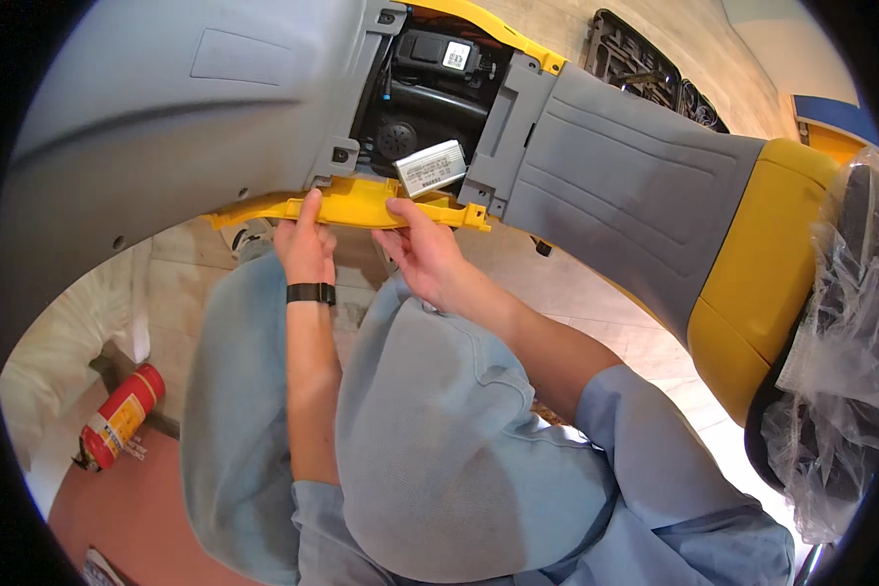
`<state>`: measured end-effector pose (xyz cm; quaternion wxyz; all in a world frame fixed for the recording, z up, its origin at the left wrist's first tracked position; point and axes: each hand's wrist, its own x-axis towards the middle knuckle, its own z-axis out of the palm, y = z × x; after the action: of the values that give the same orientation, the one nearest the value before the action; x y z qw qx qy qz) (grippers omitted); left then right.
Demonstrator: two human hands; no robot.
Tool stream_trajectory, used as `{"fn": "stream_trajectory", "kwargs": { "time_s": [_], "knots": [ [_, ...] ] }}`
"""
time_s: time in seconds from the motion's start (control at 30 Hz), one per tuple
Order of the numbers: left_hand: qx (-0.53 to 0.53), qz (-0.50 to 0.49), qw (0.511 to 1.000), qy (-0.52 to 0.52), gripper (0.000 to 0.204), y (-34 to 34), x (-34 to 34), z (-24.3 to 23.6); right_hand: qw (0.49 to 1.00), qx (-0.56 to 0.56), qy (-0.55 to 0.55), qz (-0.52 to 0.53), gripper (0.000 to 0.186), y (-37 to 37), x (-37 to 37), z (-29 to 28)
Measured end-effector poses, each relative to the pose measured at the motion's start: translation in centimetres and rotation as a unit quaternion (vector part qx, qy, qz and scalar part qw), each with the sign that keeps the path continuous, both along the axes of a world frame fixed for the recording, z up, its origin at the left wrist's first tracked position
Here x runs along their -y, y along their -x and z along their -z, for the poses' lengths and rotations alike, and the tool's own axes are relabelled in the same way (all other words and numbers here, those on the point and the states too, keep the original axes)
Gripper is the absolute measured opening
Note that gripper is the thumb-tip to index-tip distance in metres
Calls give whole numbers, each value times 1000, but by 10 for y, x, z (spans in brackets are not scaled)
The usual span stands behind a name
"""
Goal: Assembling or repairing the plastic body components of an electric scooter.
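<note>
A long yellow plastic trim panel (pixel 352 207) lies along the near side of an open bay in a grey and yellow vehicle body. My left hand (pixel 306 249) grips its lower edge left of the middle, thumb on top. Farther right, my right hand (pixel 425 252) pinches the same panel, its thumb over the upper face and its fingers partly hidden beneath. A silver metal box (pixel 432 169) with a printed label sits tilted just behind the panel, at the bay's near edge. Inside the bay are a black module (pixel 430 51) and a round black part (pixel 397 140).
Grey body covers (pixel 635 166) flank the bay, with a yellow end section (pixel 767 264) and clear plastic wrap (pixel 830 391) at the right. A black tool case (pixel 640 63) lies open on the floor behind. A red fire extinguisher (pixel 122 415) is at lower left.
</note>
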<state>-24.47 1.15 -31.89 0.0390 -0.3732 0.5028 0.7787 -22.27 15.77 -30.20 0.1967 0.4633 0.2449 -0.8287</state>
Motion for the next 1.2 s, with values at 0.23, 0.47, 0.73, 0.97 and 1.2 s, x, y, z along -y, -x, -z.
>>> {"fn": "stream_trajectory", "kwargs": {
  "time_s": [0.23, 0.47, 0.73, 0.97, 1.2],
  "knots": [
    [-38, 20, 999, -16, 20, 2, -6, -3, 1000, 6, -1, 19, 27, 8, -2, -9],
    [-10, 18, 1000, -3, 27, -1, -16, -5, 996, 84, -32, 17, 35, 11, 0, -9],
    [9, -14, 1000, -17, 26, 0, -22, -1, 999, 31, 7, 35, 34, 0, -8, 0],
    [2, -7, 1000, -2, 35, -9, -30, 1, 995, 17, 91, 37, 35, -9, -21, 2],
    [31, 5, 998, 49, 36, -8, -35, -2, 985, -39, 154, 61, 34, -11, -32, 7]
  ]
}}
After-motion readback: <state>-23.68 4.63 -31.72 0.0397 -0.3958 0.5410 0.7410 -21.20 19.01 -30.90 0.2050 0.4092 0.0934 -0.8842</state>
